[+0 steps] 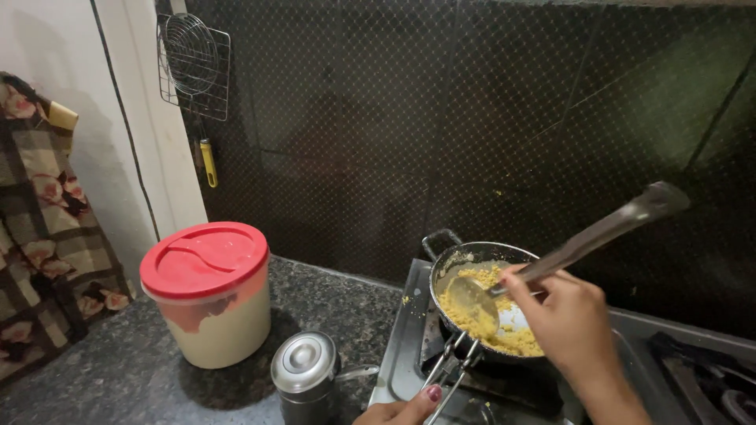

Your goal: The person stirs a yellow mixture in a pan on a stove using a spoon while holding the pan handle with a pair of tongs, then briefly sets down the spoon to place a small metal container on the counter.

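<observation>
Our right hand (568, 319) comes up from the lower right with the wrist bent, its fingers curled and pressed around the long metal handle of a spoon (551, 264). The handle slants up and to the right past the hand; the bowl of the spoon lies low in the yellow crumbly food (488, 315) inside a dark pan (472, 256). The pan sits on the left burner of a steel stove (405, 354), close to the stove's left edge and just before the dark tiled wall.

Our left hand (402, 411) shows only at the bottom edge, holding the arms of wire tongs (450, 366) that clamp the pan's near rim; how its fingers are set we cannot tell.

On the speckled counter left of the stove, a small steel lidded pot (305, 370) stands just beside the stove's edge, and a cream tub with a red lid (206, 295) farther left, with bare counter between and in front.
</observation>
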